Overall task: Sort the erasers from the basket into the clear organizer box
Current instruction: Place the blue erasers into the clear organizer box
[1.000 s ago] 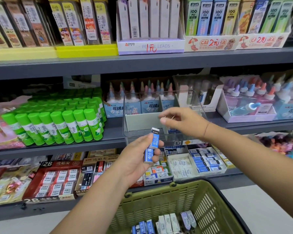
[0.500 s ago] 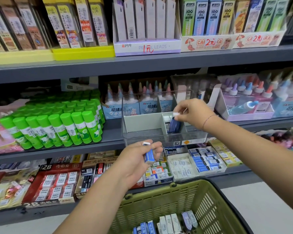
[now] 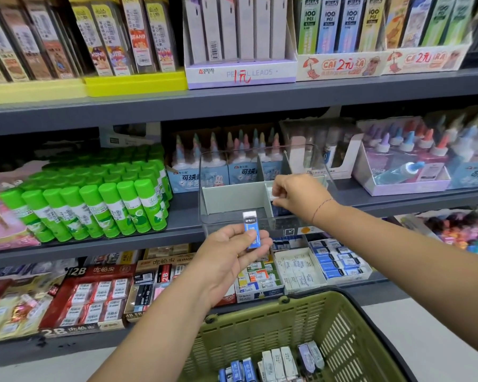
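Note:
The clear organizer box (image 3: 226, 220) stands on the middle shelf, split by grey dividers. My right hand (image 3: 297, 195) reaches into its right compartment and pinches the white top of a dark blue eraser (image 3: 278, 208) standing there. My left hand (image 3: 229, 257) is just in front of the box and holds a blue-sleeved eraser (image 3: 251, 230) upright between thumb and fingers. Below, the green basket (image 3: 319, 297) holds several erasers (image 3: 278, 363), some blue and some white, lying at its bottom.
Green glue sticks (image 3: 94, 205) stand left of the box, glue bottles (image 3: 232, 166) behind it and to its right. Boxes of packed erasers (image 3: 340, 261) fill the lower shelf. Pencil lead packs (image 3: 238, 31) line the top shelf.
My right hand has carried its eraser down into the box's right compartment. My left hand has stayed in front of the box, turning its eraser more upright.

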### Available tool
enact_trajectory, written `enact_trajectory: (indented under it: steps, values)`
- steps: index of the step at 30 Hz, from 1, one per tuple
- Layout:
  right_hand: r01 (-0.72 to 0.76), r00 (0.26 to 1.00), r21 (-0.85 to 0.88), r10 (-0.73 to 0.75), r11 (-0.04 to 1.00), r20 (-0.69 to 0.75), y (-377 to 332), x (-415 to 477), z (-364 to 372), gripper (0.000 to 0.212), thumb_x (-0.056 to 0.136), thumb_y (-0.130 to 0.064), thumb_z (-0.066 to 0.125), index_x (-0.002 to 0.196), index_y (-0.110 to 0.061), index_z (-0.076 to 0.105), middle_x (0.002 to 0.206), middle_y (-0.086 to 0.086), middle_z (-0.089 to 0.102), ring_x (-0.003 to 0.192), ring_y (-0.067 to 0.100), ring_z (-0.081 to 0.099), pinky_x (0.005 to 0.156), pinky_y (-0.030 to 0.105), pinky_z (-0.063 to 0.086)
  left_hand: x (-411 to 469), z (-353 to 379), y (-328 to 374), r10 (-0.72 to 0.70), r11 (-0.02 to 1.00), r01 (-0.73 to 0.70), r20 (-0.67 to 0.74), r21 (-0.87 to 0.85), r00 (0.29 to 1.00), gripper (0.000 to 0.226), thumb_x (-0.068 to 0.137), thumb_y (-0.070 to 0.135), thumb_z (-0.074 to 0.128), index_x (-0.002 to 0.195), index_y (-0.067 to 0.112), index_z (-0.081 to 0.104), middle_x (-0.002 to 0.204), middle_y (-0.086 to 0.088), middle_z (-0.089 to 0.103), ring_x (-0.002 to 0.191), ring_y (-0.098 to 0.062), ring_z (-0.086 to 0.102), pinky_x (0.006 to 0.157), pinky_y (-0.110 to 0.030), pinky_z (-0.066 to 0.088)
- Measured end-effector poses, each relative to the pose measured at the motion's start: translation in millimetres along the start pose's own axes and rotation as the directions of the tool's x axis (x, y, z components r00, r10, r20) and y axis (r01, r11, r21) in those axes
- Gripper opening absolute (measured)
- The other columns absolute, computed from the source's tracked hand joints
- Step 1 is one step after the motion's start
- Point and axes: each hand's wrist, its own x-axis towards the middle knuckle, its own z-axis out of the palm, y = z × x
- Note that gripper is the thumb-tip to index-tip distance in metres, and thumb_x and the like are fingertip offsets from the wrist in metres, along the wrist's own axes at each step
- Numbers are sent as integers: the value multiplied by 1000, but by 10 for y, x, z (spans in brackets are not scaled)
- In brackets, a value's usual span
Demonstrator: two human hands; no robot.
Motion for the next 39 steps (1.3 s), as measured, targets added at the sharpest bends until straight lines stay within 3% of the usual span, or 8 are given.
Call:
enact_trajectory:
  steps: [2, 5, 11, 12, 15, 17, 20, 39]
  values:
    - [13, 999, 9, -13, 1000, -39, -39, -16, -67, 18, 88, -26, 64, 100, -13, 65, 97, 4, 62, 85, 18, 58, 78, 29, 45, -5, -8, -12, 33, 999, -33, -6, 7, 999, 23, 91, -2, 55, 114, -5, 56, 95, -17, 74, 90, -24, 72, 67, -23, 58]
    - [17, 989, 376, 39, 926, -141, -236, -119, -253, 18, 90, -27, 62, 100, -14, 70, 92, -2, 63, 78, 8, 56, 77, 22, 46, 4, -19, -12, 130, 985, -125, -30, 117, 991, 21, 87, 5, 63, 108, 5, 62, 93, -10, 75, 89, -19, 72, 69, -23, 58]
    - [-50, 983, 721, -95, 692, 159, -507, -332, -431, 17, 77, -5, 75, 94, -5, 70, 70, -6, 62, 54, -4, 52, 57, 8, 44, 12, 7, 2, 374, 860, -317, -72, 399, 925, 12, 87, 12, 68, 91, 23, 71, 85, 4, 75, 80, -9, 68, 68, -15, 53]
    - [-58, 992, 732, -43, 679, 119, -450, -312, -466, 15, 78, -2, 74, 92, -5, 70, 71, -3, 63, 54, -4, 53, 57, 9, 46, 18, -33, 24, 489, 746, -373, -74, 552, 869, 10, 87, 17, 68, 91, 26, 71, 89, 8, 74, 86, -9, 66, 72, -15, 51]
    - [-75, 995, 554, 99, 829, -14, -154, -207, -604, 12, 80, -8, 73, 92, -9, 72, 78, 2, 68, 64, 5, 59, 69, 17, 53, 43, -234, 99, 687, 96, -299, 154, 949, 710, 30, 93, 34, 58, 122, 27, 61, 132, 9, 53, 126, -13, 41, 106, -30, 33]
    - [-105, 993, 377, 116, 920, -5, 52, -152, -634, 10, 82, -13, 72, 91, -13, 73, 82, 0, 69, 69, 7, 59, 70, 18, 49, 66, -319, 63, 538, -159, -212, 264, 964, 800, 55, 96, 49, 43, 147, 32, 33, 156, 8, 24, 145, -12, 10, 120, -35, 3]
    - [-102, 993, 197, 89, 975, 77, 169, -116, -527, 7, 82, -18, 72, 90, -18, 72, 86, -6, 65, 72, 5, 56, 71, 16, 41, 113, -351, -123, 370, -377, -166, 313, 911, 875, 68, 94, 63, 24, 150, 40, -6, 161, 10, -10, 145, -11, -18, 113, -33, -20]
    - [39, 998, -114, -43, 993, -35, 184, -11, -169, 12, 84, -29, 68, 82, -22, 58, 83, -7, 54, 85, 16, 58, 74, 24, 38, 123, -392, -127, 375, -418, -228, 395, 879, 839, 69, 95, 62, 25, 151, 38, -9, 160, 8, -17, 144, -11, -22, 112, -31, -23]
